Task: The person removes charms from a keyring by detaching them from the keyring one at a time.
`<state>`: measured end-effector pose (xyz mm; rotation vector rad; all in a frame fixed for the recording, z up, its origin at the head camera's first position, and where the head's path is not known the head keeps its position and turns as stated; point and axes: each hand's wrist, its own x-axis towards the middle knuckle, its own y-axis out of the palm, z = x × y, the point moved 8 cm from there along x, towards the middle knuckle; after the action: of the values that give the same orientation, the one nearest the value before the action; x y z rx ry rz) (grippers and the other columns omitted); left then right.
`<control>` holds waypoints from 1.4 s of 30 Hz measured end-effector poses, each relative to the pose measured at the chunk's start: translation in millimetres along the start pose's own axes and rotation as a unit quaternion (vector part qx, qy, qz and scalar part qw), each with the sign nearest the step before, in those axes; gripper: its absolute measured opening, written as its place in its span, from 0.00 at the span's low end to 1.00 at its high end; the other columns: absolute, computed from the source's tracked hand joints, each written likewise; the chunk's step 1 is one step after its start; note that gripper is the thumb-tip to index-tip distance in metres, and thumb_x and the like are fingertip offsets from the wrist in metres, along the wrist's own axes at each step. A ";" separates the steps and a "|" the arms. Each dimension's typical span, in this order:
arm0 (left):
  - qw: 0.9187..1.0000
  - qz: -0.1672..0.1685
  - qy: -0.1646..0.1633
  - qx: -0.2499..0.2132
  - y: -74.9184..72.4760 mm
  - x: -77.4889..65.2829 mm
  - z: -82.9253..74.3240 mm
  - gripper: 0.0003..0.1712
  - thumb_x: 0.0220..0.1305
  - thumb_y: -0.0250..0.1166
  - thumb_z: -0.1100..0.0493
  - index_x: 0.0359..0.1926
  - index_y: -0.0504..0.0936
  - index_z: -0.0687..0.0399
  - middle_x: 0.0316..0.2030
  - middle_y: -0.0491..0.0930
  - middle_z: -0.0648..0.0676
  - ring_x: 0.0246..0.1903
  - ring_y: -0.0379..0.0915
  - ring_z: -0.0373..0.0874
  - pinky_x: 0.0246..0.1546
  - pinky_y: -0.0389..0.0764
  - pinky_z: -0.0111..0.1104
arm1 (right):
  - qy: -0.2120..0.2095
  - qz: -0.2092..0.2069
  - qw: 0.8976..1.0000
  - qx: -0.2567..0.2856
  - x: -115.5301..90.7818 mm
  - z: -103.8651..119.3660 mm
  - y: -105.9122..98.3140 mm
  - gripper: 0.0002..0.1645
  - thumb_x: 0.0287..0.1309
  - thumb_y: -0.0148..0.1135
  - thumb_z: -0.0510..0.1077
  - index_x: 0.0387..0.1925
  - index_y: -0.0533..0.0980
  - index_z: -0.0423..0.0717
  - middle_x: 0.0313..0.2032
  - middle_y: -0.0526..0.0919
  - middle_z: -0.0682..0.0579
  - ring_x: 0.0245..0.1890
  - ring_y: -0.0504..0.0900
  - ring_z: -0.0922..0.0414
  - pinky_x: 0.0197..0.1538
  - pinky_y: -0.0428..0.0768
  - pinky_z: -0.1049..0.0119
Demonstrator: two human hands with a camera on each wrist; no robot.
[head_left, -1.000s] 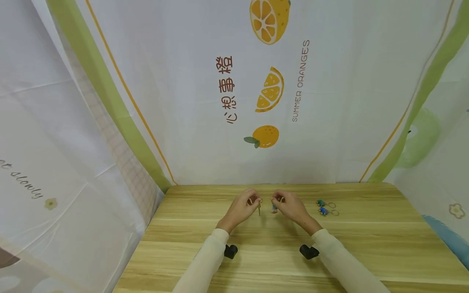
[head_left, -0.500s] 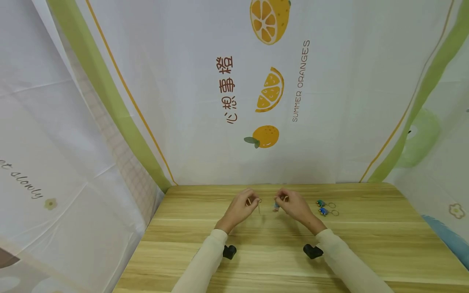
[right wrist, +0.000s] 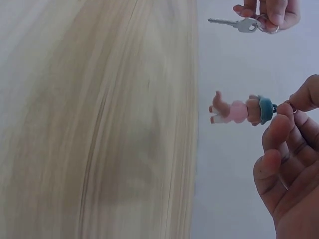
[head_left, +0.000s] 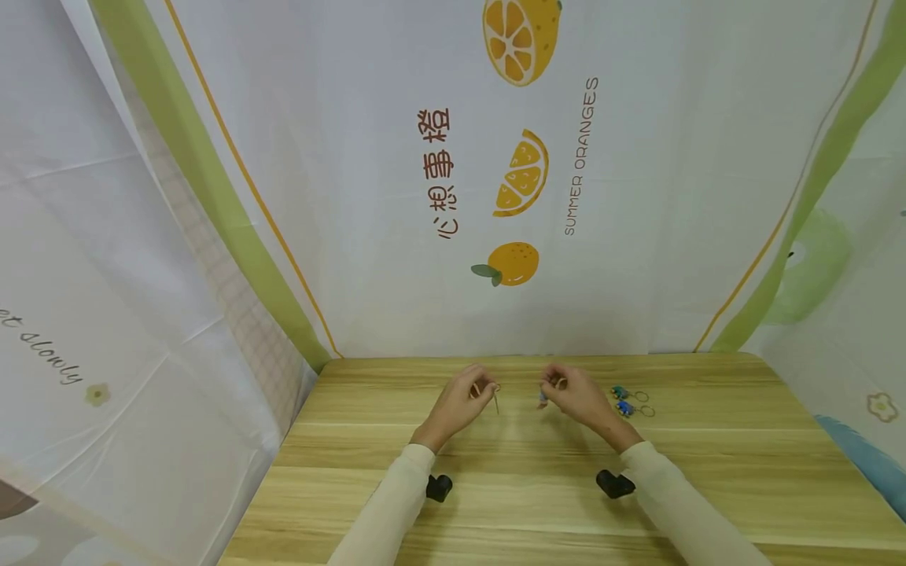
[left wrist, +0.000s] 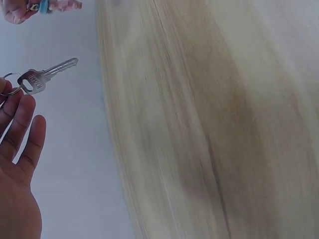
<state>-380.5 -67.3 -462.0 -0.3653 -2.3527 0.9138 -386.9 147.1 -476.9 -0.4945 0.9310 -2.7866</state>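
My left hand (head_left: 455,402) pinches a metal split ring (left wrist: 12,84) between thumb and forefinger, and a silver key (left wrist: 50,75) dangles from that ring. Opposite it, my right hand (head_left: 576,399) pinches the top fitting of a small figurine keychain (right wrist: 244,109), which has a teal cap, brown hair, a pink body and a tail-like piece. In the head view the figurine hangs just below the right fingertips, mostly covered by them. Both hands are raised over the far part of the wooden table, a short gap between them, so key and figurine are apart.
Two more figurine keychains with rings, one green (head_left: 620,392) and one blue (head_left: 626,408), lie on the wooden table (head_left: 524,519) right of my right hand. A white cloth (head_left: 382,299) with orange prints hangs behind the table's far edge. Black wrist mounts (head_left: 614,483) sit beneath the forearms.
My hands have drawn apart: the right has shifted right with the figurine keychain, the left slightly left with the key. The two keychains on the table have stayed put.
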 end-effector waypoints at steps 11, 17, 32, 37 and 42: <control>1.000 -0.008 0.011 -0.007 -6.0 -3.7 4.5 0.05 0.80 0.63 0.59 0.48 0.85 0.52 0.41 0.83 0.49 0.37 0.77 0.37 0.40 0.82 0.29 | -0.022 -0.031 0.999 0.004 -8.5 -7.4 -17.5 0.04 0.74 0.62 0.40 0.45 0.82 0.46 0.39 0.85 0.51 0.29 0.79 0.61 0.29 0.80 0.66; 1.000 -0.007 0.009 -0.009 -7.6 -4.9 5.9 0.06 0.81 0.62 0.59 0.47 0.85 0.52 0.41 0.84 0.49 0.38 0.77 0.37 0.40 0.82 0.28 | -0.028 -0.035 0.999 0.011 -13.1 -14.6 -25.6 0.05 0.74 0.62 0.39 0.45 0.83 0.46 0.39 0.85 0.49 0.22 0.75 0.63 0.24 0.78 0.66; 1.000 -0.014 -0.004 -0.005 -11.5 -5.8 9.8 0.05 0.80 0.63 0.59 0.47 0.86 0.53 0.40 0.84 0.48 0.37 0.78 0.38 0.40 0.82 0.29 | -0.006 -0.053 0.998 -0.011 -29.7 -36.1 -51.4 0.10 0.75 0.64 0.42 0.52 0.83 0.43 0.46 0.86 0.45 0.41 0.82 0.57 0.33 0.83 0.66; 1.000 -0.014 -0.003 -0.005 -12.7 -7.0 9.8 0.06 0.80 0.63 0.60 0.47 0.86 0.53 0.40 0.84 0.48 0.37 0.77 0.37 0.40 0.82 0.29 | 0.001 -0.052 0.999 -0.002 -35.6 -43.0 -56.9 0.11 0.76 0.63 0.42 0.51 0.82 0.40 0.43 0.87 0.44 0.39 0.82 0.59 0.28 0.85 0.65; 1.000 -0.016 -0.005 -0.006 -14.3 -8.7 10.0 0.05 0.80 0.63 0.60 0.46 0.86 0.52 0.40 0.83 0.49 0.37 0.77 0.37 0.39 0.82 0.29 | 0.007 -0.057 0.998 0.000 -41.5 -49.7 -61.7 0.12 0.75 0.64 0.42 0.52 0.82 0.38 0.44 0.88 0.43 0.38 0.82 0.61 0.29 0.86 0.63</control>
<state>-380.4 -86.8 -461.8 -0.3288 -2.3669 0.8879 -369.0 234.1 -487.5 -0.5460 0.9350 -2.8939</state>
